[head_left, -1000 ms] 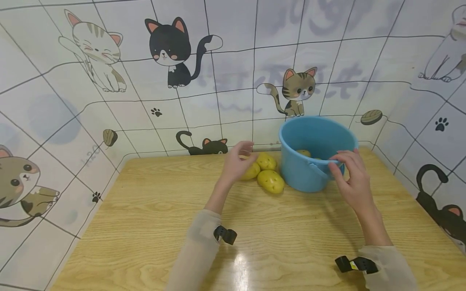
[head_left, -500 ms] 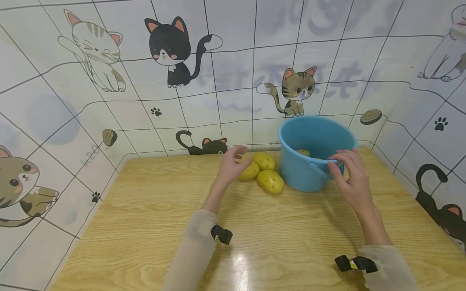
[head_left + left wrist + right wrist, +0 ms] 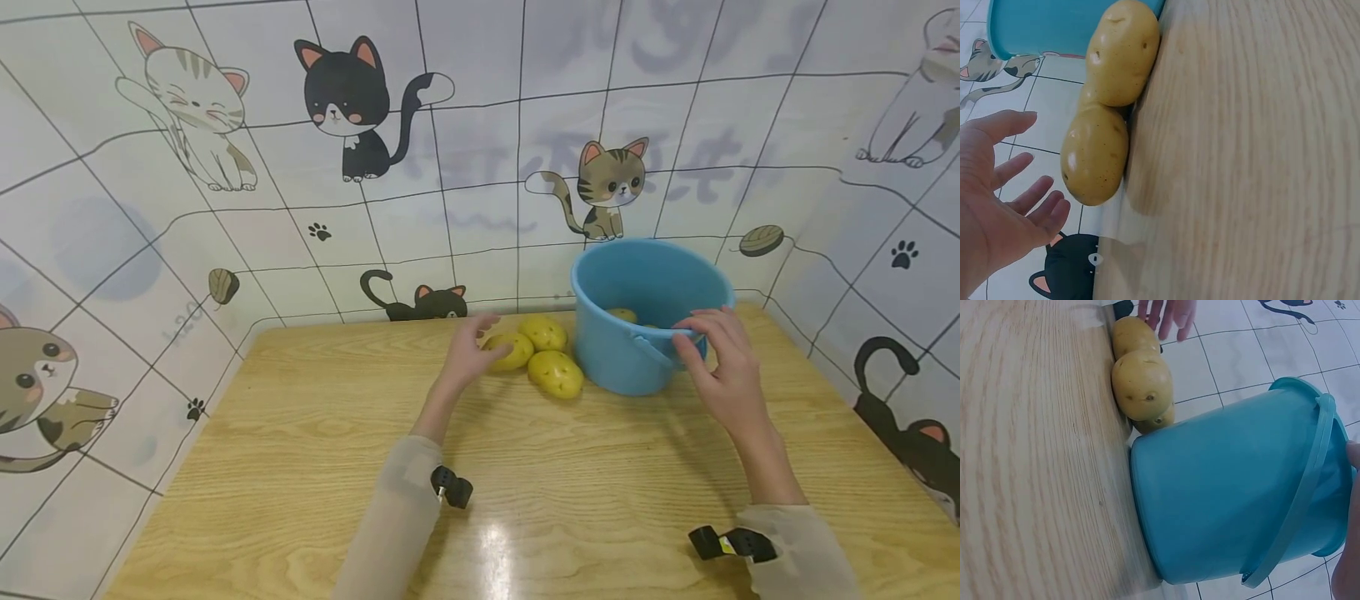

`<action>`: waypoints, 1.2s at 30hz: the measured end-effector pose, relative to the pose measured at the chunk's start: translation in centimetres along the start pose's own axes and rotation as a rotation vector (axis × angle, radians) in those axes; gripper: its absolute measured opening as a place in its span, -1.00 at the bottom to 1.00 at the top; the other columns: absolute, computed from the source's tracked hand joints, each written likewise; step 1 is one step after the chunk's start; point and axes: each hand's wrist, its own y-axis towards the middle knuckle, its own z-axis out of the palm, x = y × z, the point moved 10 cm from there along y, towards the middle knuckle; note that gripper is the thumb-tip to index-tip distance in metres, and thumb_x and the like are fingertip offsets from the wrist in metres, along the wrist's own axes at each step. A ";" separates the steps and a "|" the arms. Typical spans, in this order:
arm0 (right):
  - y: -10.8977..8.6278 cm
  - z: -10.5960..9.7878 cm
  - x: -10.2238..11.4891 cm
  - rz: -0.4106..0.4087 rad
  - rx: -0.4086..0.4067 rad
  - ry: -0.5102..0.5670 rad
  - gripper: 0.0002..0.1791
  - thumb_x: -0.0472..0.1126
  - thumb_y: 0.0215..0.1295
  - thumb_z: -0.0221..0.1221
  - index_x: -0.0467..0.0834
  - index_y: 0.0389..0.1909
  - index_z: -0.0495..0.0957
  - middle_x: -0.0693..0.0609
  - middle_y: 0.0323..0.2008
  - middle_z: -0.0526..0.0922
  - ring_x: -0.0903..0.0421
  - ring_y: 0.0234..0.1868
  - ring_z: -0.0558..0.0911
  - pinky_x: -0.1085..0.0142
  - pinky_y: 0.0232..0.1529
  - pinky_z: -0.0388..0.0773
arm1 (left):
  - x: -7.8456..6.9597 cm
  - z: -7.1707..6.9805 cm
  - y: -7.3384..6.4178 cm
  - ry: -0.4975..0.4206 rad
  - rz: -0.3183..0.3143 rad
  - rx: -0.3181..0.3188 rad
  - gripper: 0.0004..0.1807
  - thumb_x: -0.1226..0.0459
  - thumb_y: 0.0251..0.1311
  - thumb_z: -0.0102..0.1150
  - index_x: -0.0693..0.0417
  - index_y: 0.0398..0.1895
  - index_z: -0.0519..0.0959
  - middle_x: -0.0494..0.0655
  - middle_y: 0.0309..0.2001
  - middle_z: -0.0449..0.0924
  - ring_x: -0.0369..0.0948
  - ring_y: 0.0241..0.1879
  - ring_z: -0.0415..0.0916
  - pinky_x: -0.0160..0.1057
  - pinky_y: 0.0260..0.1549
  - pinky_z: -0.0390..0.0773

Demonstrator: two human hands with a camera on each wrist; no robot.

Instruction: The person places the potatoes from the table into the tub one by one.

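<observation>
Three yellow potatoes lie together on the wooden table: the left potato, the back potato and the front potato. Beside the left one hovers my left hand, fingers spread and loosely bent, holding nothing. The left wrist view shows a gap between this hand and the nearest potato. A blue bucket stands upright just right of the group. My right hand pinches its near right rim, thumb outside. Inside, a potato shows partly; the near wall hides the rest.
The bucket's handle hangs down along its outer side. A wall covering with cat drawings rises directly behind the table and along both sides. Each sleeve carries a small black camera.
My left hand has moved left and slightly down, toward the near side, uncovering more of the left potato. The right hand stays on the bucket's rim, and the potatoes have not moved.
</observation>
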 end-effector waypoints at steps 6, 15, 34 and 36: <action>0.1 0.2 0.1 0.004 0.009 0.006 -0.61 -0.06 0.47 0.19 -0.38 -0.16 0.62 -0.27 -0.11 0.60 -0.05 0.12 0.48 -0.18 0.46 0.06 | 1.3 0.5 -0.1 0.008 -0.038 0.016 -0.34 0.25 0.22 0.35 0.18 0.39 0.40 0.25 0.39 0.28 0.19 0.36 0.23 0.12 0.30 0.34; 0.1 0.0 0.2 0.004 0.004 -0.002 -0.60 -0.04 0.48 0.18 -0.37 -0.18 0.62 -0.27 -0.11 0.60 -0.07 0.11 0.48 -0.18 0.46 0.06 | 2.6 1.4 0.1 0.029 -0.083 0.037 -0.24 0.29 0.16 0.40 0.22 0.43 0.35 0.23 0.41 0.27 0.14 0.39 0.22 0.09 0.37 0.27; 0.0 0.0 0.0 0.013 0.002 -0.002 -0.61 -0.04 0.47 0.19 -0.36 -0.18 0.63 -0.26 -0.12 0.61 -0.05 0.11 0.48 -0.18 0.46 0.06 | 3.5 2.1 0.1 0.016 -0.117 0.017 -0.23 0.28 0.11 0.49 0.13 0.41 0.40 0.10 0.40 0.37 0.06 0.41 0.24 0.08 0.40 0.20; 0.0 0.0 0.0 0.013 0.000 -0.002 -0.62 -0.05 0.46 0.19 -0.36 -0.18 0.63 -0.26 -0.12 0.61 -0.06 0.11 0.48 -0.18 0.46 0.06 | 3.6 2.0 -0.1 -0.003 -0.134 0.002 -0.22 0.27 0.09 0.51 0.14 0.41 0.41 0.11 0.40 0.37 0.07 0.40 0.25 0.08 0.39 0.23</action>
